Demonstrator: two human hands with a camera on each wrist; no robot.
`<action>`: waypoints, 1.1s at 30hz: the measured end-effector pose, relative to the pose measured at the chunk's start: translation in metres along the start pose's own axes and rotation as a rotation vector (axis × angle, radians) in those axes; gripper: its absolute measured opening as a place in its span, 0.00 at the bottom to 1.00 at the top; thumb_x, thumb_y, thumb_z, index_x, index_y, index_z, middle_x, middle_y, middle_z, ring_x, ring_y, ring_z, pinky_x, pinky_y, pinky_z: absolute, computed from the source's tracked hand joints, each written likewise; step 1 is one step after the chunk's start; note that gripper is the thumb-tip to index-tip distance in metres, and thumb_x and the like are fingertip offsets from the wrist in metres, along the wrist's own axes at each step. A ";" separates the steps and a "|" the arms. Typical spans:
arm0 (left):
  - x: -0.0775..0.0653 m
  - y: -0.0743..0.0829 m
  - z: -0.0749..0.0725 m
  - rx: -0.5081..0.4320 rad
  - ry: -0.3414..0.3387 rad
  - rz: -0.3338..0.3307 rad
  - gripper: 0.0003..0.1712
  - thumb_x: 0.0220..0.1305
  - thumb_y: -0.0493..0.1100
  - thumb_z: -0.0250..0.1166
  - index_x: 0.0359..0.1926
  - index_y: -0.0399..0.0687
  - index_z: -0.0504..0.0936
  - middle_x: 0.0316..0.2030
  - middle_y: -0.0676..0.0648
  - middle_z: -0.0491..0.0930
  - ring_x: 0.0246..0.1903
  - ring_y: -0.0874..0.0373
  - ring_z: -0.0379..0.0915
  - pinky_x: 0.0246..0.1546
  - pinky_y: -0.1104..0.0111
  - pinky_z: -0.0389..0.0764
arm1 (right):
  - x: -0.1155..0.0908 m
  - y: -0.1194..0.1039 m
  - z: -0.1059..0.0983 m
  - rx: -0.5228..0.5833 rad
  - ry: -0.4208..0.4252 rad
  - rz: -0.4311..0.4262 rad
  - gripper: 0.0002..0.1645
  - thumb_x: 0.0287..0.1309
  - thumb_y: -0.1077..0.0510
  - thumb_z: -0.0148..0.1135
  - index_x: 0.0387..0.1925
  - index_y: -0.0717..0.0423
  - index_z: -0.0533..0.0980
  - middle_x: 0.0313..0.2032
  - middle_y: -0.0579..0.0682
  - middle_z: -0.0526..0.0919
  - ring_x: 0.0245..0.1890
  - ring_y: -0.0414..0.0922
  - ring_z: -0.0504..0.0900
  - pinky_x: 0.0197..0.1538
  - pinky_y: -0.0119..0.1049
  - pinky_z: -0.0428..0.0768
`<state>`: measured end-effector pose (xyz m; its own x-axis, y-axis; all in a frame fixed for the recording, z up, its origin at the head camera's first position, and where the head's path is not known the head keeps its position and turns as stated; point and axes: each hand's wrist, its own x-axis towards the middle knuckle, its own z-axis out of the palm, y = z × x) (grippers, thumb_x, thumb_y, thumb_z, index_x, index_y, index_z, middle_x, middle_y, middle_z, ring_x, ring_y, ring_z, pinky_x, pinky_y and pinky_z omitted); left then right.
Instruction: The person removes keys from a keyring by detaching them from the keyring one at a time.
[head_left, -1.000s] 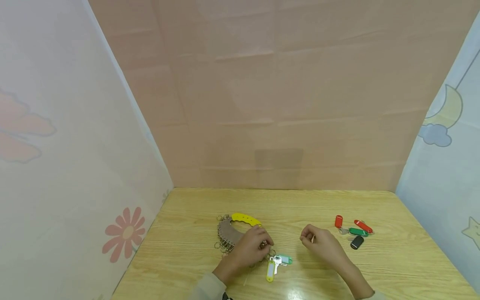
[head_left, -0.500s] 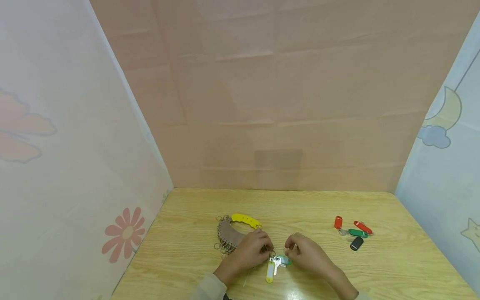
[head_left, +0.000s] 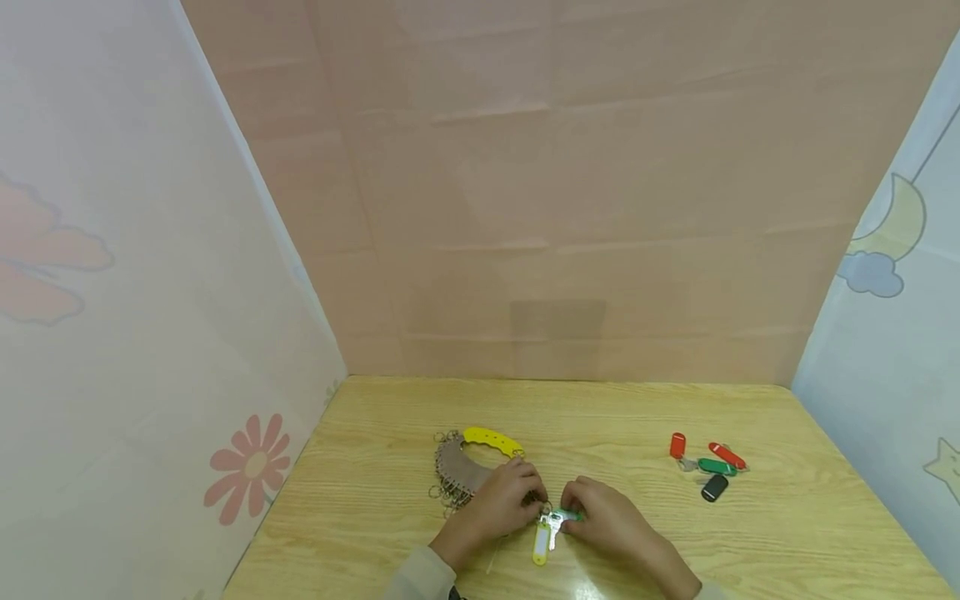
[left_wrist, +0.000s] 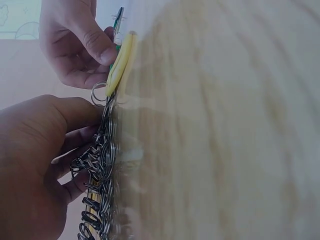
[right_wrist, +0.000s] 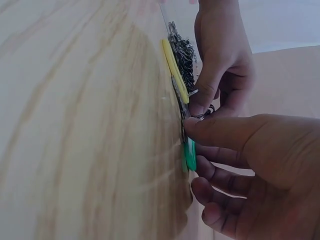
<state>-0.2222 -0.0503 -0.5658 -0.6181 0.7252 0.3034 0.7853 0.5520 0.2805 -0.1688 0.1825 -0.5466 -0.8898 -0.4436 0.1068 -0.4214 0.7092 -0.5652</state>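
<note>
A grey curved key-ring holder (head_left: 459, 468) with a yellow handle (head_left: 491, 437) lies flat on the table, small metal rings along its edge. My left hand (head_left: 501, 502) rests over its right end, thumb and finger pinching a metal ring (left_wrist: 98, 94). Beside that ring are a yellow key tag (head_left: 541, 544) and silver keys (head_left: 555, 525). My right hand (head_left: 607, 518) pinches the light green key tag (right_wrist: 190, 154) between thumb and fingers, right by the keys. In the head view the right fingers cover most of the green tag.
To the right lie a red key tag (head_left: 678, 444), a second red tag (head_left: 727, 455), a dark green tag (head_left: 717, 467) and a black tag (head_left: 715, 487), with keys among them. Fabric walls stand at the left, right and back of the wooden table (head_left: 375, 400).
My right hand has moved left and down to the light green tag and now pinches it. My left hand has stayed at the holder's right end.
</note>
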 end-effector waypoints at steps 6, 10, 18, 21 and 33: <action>0.000 -0.002 0.002 0.005 0.003 0.007 0.03 0.69 0.44 0.74 0.42 0.58 0.90 0.41 0.61 0.84 0.43 0.69 0.72 0.50 0.77 0.75 | 0.000 0.000 0.001 0.023 -0.012 0.021 0.12 0.59 0.53 0.80 0.37 0.47 0.81 0.35 0.39 0.79 0.34 0.33 0.77 0.37 0.30 0.77; 0.000 -0.002 0.003 0.010 -0.002 0.010 0.02 0.69 0.44 0.73 0.42 0.58 0.90 0.41 0.61 0.84 0.42 0.70 0.71 0.51 0.77 0.75 | 0.000 0.000 0.002 0.044 -0.013 0.048 0.12 0.60 0.54 0.79 0.37 0.48 0.80 0.34 0.40 0.78 0.32 0.32 0.73 0.35 0.30 0.75; -0.002 0.001 0.000 0.025 0.003 0.025 0.05 0.70 0.44 0.73 0.45 0.56 0.90 0.43 0.60 0.84 0.43 0.69 0.71 0.50 0.77 0.75 | -0.001 0.001 0.003 0.053 -0.004 0.069 0.10 0.64 0.60 0.74 0.37 0.48 0.77 0.32 0.38 0.79 0.30 0.32 0.72 0.33 0.29 0.74; -0.002 0.001 0.000 0.039 0.006 0.027 0.07 0.70 0.46 0.73 0.47 0.56 0.90 0.44 0.60 0.84 0.45 0.68 0.72 0.51 0.76 0.76 | -0.001 0.001 0.004 0.062 0.009 0.082 0.10 0.64 0.61 0.73 0.36 0.47 0.77 0.31 0.38 0.80 0.28 0.32 0.71 0.31 0.30 0.72; -0.001 -0.001 0.004 -0.004 -0.027 -0.025 0.06 0.74 0.49 0.70 0.48 0.58 0.90 0.45 0.61 0.84 0.44 0.69 0.71 0.50 0.77 0.75 | 0.000 0.001 -0.001 0.166 0.036 0.076 0.06 0.69 0.60 0.68 0.40 0.54 0.76 0.30 0.41 0.79 0.24 0.32 0.71 0.27 0.27 0.71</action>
<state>-0.2223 -0.0496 -0.5697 -0.6365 0.7220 0.2713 0.7692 0.5687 0.2913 -0.1696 0.1836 -0.5458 -0.9249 -0.3704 0.0860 -0.3206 0.6381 -0.7000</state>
